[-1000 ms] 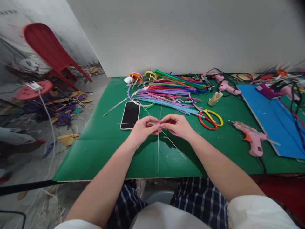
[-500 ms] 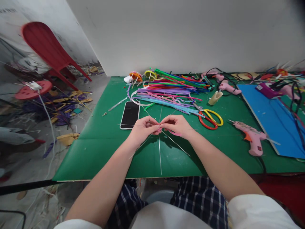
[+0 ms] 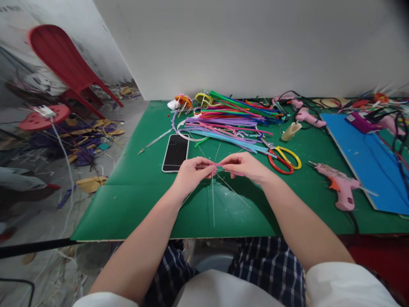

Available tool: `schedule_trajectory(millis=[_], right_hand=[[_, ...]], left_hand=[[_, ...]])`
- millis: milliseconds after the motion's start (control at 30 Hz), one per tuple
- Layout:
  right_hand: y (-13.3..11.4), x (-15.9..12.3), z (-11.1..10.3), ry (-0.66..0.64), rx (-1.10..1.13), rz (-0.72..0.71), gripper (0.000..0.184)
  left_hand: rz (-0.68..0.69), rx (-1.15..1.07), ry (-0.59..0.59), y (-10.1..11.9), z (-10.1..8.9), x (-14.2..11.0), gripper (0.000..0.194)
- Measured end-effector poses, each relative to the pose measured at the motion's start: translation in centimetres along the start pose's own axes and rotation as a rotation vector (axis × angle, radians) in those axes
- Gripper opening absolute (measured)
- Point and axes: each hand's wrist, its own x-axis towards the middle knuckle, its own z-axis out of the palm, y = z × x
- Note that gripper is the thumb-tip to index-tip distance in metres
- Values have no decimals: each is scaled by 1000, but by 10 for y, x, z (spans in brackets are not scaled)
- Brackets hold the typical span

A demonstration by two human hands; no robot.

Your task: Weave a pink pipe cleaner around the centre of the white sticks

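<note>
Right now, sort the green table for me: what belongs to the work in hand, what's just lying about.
Seemingly in the work:
- pink strip, between left hand and right hand
- thin rods, radiating from the fingers
- coloured strips, likely stock
- scissors and nearest glue gun, untouched, perhaps tools

Apparently just lying about:
- phone
- blue board, right side

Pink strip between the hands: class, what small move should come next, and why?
Probably draw the pink strip gently taut with the right hand: it spans the gap to the left hand, whose fingers pinch near where the thin rods splay out.
</note>
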Motion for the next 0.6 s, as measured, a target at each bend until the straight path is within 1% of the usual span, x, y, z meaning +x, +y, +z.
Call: schedule_trajectory(millis=[67, 133, 200, 233, 300, 367, 433, 533, 600], right_hand=[[-6, -5, -5, -29, -46, 27, 24], [-11, -9, -9, -87, -104, 52, 28], [-14, -12, -12, -137, -190, 56, 31], [-15, -13, -13, -134, -252, 45, 31], [-14, -13, -14, -50, -426, -17, 28], [-12, -13, -14, 86, -620, -121, 22], [-11, -13, -13, 191, -780, -214, 18], [-10, -13, -9, 273, -965, -271, 16], [-10, -14, -7, 303, -1055, -323, 16]], left_hand=[[22, 12, -11, -3, 0, 0, 23], [36, 24, -19, -5, 1, 0, 22], [43, 48, -25, -7, 1, 1, 21], [47, 64, -22, -7, 1, 1, 21], [58, 84, 1, -9, 0, 2, 22], [64, 82, 31, -10, -1, 4, 22], [61, 69, 52, -12, -1, 5, 22], [47, 57, 73, -14, -2, 7, 22], [47, 43, 93, -16, -2, 8, 21]])
